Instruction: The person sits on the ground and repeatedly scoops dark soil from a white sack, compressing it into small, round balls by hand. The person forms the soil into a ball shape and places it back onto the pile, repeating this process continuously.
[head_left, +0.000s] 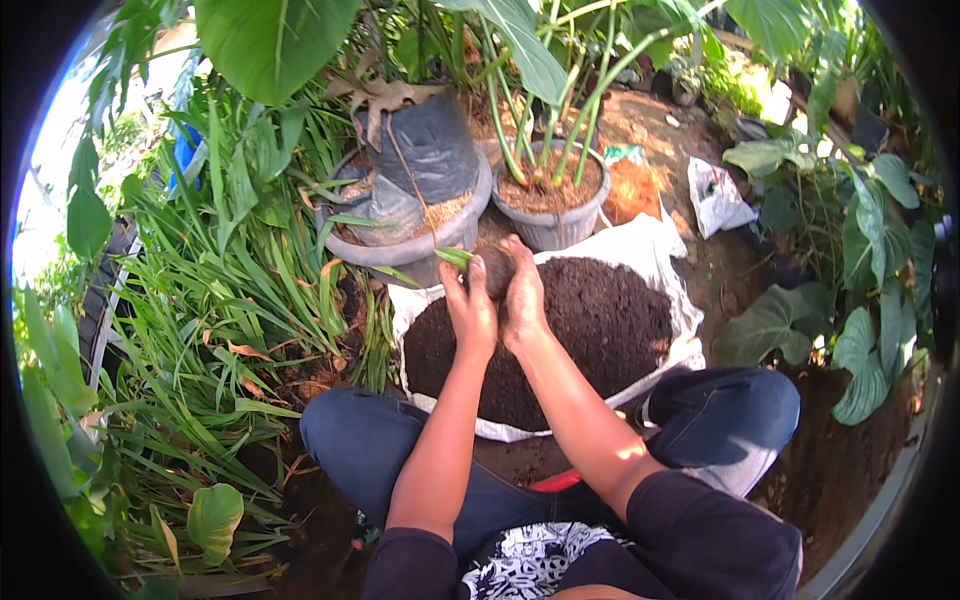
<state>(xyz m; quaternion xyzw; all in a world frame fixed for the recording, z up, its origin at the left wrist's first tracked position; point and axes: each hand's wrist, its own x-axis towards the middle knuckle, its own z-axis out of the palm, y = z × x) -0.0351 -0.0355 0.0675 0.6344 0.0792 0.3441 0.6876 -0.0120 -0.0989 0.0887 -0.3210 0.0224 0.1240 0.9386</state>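
Between my left hand (471, 300) and my right hand (523, 296) is a rounded, dark brown clump of soil (496, 271), pressed from both sides. A green leaf (454, 256) sticks out at its left, beside my left thumb and fingers; whether it grows from the clump, I cannot tell. Both hands are raised over the far part of a white sack (675, 330), its sides rolled down around dark, loose potting soil (607, 322). The sack lies in front of my crossed legs. My palms and the underside of the clump are hidden.
Beyond the sack stand a wide grey pot (442, 251) holding a black plastic grow bag (427, 142), and a smaller grey pot (559, 221) with tall green stems. Strappy leaves (225, 315) crowd the left side. A white plastic bag (718, 196) lies right, near broad-leaved plants (780, 322). Something red (555, 481) shows by my lap.
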